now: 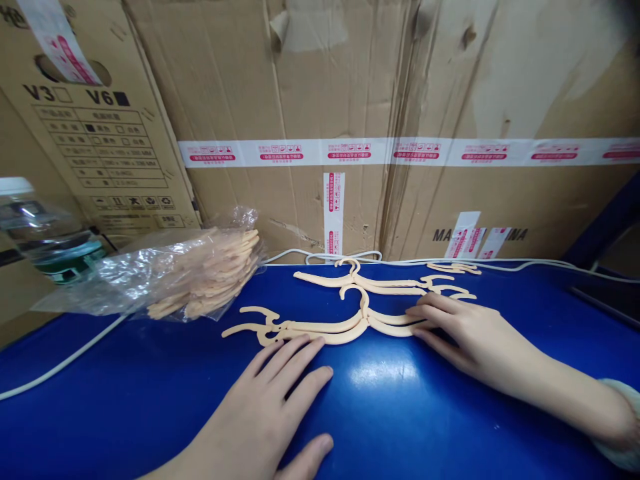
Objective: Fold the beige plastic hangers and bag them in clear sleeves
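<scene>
Curved peach plastic hanger (345, 337) toward back edge of glossy blue desk (400, 420); loosely spread left hand (260, 397) likely steadying it, right hand (475, 330) pinching its right arm

there are two hanger hooks (365, 303) (356, 267), one plastic bag (150, 270), one bottle (40, 230) and one table (425, 427) in view

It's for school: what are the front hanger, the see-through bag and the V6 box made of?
Front hanger: probably plastic, smooth, with rounded, moulded-looking edges. See-through bag: likely thin plastic film, glossy and crinkled. V6 box: likely cardboard, matte brown, stiff-looking.
</scene>
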Demonstrator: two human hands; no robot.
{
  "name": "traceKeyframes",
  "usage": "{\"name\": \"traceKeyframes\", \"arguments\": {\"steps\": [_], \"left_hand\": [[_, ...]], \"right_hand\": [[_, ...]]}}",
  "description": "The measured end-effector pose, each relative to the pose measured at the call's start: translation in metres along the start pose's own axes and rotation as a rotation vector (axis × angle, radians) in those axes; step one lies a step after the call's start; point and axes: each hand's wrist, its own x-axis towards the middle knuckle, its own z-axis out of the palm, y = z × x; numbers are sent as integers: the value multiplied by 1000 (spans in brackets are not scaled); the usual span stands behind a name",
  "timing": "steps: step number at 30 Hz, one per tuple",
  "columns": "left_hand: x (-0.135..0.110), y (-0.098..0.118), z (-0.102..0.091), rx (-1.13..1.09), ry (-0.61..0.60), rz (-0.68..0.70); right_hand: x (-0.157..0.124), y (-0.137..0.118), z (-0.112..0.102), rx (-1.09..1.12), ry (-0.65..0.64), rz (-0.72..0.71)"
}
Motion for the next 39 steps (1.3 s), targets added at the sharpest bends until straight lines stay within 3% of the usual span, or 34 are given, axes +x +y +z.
{"name": "traceKeyframes", "arguments": {"steps": [22,31,39], "left_hand": [[-1,3,4,-94,47,-41],[2,0,2,-108,17,24],[-1,5,12,-211,76,-28]], "right_hand": [[2,-14,-5,-62,23,-12],[2,-14,-4,-53,16,-10],[1,-15,-5,-48,39,-21]]}}
